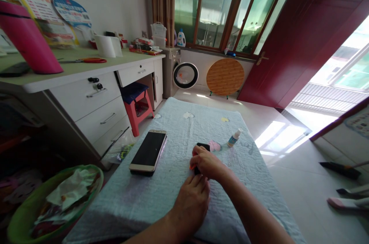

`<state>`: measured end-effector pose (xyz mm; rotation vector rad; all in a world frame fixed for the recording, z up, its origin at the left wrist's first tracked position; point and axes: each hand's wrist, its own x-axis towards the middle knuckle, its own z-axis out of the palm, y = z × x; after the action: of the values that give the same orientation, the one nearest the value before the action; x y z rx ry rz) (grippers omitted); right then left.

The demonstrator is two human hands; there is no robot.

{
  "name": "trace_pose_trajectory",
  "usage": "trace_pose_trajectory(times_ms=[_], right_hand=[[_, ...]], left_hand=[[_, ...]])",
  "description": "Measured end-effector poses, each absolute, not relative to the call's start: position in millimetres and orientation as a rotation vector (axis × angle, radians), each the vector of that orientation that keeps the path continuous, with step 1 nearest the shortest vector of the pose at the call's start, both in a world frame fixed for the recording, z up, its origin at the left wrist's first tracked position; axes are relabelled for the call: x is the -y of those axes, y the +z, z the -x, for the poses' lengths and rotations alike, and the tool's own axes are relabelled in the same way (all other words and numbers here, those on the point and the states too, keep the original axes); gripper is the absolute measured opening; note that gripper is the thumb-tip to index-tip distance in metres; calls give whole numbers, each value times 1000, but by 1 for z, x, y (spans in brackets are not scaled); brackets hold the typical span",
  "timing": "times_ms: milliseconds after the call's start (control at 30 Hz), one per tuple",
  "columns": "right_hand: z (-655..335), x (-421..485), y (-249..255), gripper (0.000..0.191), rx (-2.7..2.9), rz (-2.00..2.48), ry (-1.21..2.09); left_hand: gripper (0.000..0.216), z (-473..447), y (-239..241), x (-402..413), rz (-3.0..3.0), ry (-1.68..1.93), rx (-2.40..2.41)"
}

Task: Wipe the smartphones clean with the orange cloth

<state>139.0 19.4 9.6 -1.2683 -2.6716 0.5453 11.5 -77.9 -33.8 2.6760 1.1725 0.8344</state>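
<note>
A flat black object, rounded at its corners and phone-like (pixel 203 146), lies on the light-blue cloth (pixel 178 151), mostly covered by my hands. My left hand (pixel 191 198) grips its near end, fingers close together. Over its middle, my right hand (pixel 206 162) is closed, with a bit of something orange (pixel 191 165) showing at its fingertips; most of that is hidden. To the left rests a gold-framed smartphone (pixel 150 151) with a dark screen, on top of another dark flat thing. A small spray bottle (pixel 234 137) with a white cap stands to the right.
A white desk (pixel 95 97) with drawers runs along the left, a red stool (pixel 137 105) beside it. A green waste basket (pixel 99 182) sits at the lower left. Farther back are a washing machine with its door (pixel 186 75) open, a folded round table (pixel 225 76) and a red door (pixel 285 44).
</note>
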Motion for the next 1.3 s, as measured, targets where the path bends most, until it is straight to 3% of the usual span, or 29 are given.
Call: trace_pose_trajectory(times_ms=[467,767,1300], right_hand=[[-147,-68,-1,27,2336,1695,333],[-158,-46,-3,25,2287,1638,210],[-173,27,10,25,2307,1368,657]], left_hand=[[28,-13,-35,78,-2713,898,-1177],[33,-11,-33,79,-2673,834,-1179],[37,-9,-16,77,-2613,795,-1077]])
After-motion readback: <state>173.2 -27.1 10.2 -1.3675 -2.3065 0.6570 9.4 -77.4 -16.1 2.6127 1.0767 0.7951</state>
